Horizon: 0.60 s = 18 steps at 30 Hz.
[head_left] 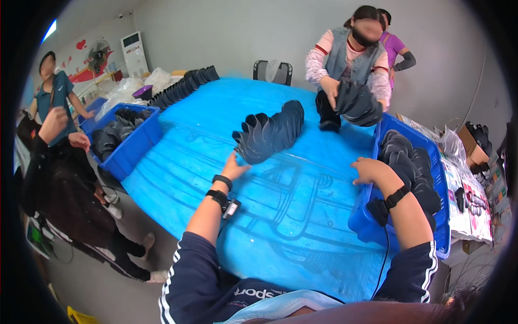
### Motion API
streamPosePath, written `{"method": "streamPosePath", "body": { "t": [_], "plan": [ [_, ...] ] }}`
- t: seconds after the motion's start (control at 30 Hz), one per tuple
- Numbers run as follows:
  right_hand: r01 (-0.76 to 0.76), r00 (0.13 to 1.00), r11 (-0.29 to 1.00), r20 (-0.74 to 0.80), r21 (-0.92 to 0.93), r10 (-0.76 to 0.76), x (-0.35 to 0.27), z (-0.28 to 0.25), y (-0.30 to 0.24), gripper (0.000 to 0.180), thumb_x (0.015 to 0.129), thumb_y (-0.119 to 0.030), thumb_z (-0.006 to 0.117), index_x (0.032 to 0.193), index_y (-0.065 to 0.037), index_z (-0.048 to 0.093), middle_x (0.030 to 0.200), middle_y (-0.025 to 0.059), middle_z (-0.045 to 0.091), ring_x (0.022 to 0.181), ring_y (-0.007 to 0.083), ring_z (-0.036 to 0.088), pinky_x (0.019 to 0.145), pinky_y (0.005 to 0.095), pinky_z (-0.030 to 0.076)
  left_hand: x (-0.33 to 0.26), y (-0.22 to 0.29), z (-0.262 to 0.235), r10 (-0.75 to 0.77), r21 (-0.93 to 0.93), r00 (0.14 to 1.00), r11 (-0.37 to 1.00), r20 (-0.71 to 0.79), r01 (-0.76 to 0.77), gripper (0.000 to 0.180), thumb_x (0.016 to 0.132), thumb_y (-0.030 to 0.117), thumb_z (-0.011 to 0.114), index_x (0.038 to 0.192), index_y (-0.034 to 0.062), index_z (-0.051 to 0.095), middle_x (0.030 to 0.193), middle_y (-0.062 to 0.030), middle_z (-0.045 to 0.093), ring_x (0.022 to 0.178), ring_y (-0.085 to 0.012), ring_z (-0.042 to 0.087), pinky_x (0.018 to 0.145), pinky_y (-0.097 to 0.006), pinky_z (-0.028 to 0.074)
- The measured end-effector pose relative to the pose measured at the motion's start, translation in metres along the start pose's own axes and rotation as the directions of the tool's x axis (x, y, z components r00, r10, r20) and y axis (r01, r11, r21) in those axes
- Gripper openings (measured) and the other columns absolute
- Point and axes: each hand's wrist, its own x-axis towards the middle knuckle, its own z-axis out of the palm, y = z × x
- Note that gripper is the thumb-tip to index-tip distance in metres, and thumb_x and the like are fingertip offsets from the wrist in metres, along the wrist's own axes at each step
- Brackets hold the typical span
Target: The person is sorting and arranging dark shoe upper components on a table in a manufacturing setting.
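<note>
A row of dark, thin, curved pieces nested into one another [270,132] lies on the blue-covered table [216,121]. My left hand [233,168] is at the near left end of this row, fingers spread; whether a fingertip touches it I cannot tell. Beside the left rim of a blue crate [443,216] is my right hand [369,171], its fingers loosely bent and apart, holding nothing visible. More dark curved pieces [407,162] fill that crate. Both my wrists wear dark bands, and a small device sits on the left one.
Across the table a person [350,59] holds a bundle of dark pieces [359,102]. Another blue crate [135,143] with dark pieces stands at the left. A long row of pieces [186,86] lies along the far left edge. People stand at left; a chair [272,72] is behind.
</note>
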Motion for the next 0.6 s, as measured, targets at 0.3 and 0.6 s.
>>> {"method": "streamPosePath", "body": {
  "t": [0.3,0.6],
  "plan": [
    [0.041,0.988,0.922,-0.154,0.385,0.021,0.168,-0.065,-0.052,0.057,0.08,-0.037,0.051,0.123,-0.001,0.04,0.12,0.0191,0.046,0.108,0.0315,0.046,0.09,0.0368,0.037,0.001,0.025,0.024,0.06,-0.52,0.977,0.839,-0.205,-0.161,0.08,0.059,0.016,0.078,0.117,-0.0053,0.028,0.115,-0.015,0.045,0.106,-0.0219,0.043,0.092,-0.032,0.034],
    [0.263,0.528,0.308,-0.404,0.914,0.747,0.355,0.053,0.028,0.054,0.081,-0.027,0.047,0.123,0.006,0.034,0.124,0.0249,0.038,0.117,0.0339,0.036,0.096,0.0354,0.03,0.013,0.008,0.043,0.106,-0.692,0.993,0.721,0.043,-0.047,0.074,0.066,0.01,0.073,0.12,-0.0013,0.025,0.117,-0.0119,0.045,0.109,-0.0189,0.043,0.093,-0.031,0.035]
  ]
}}
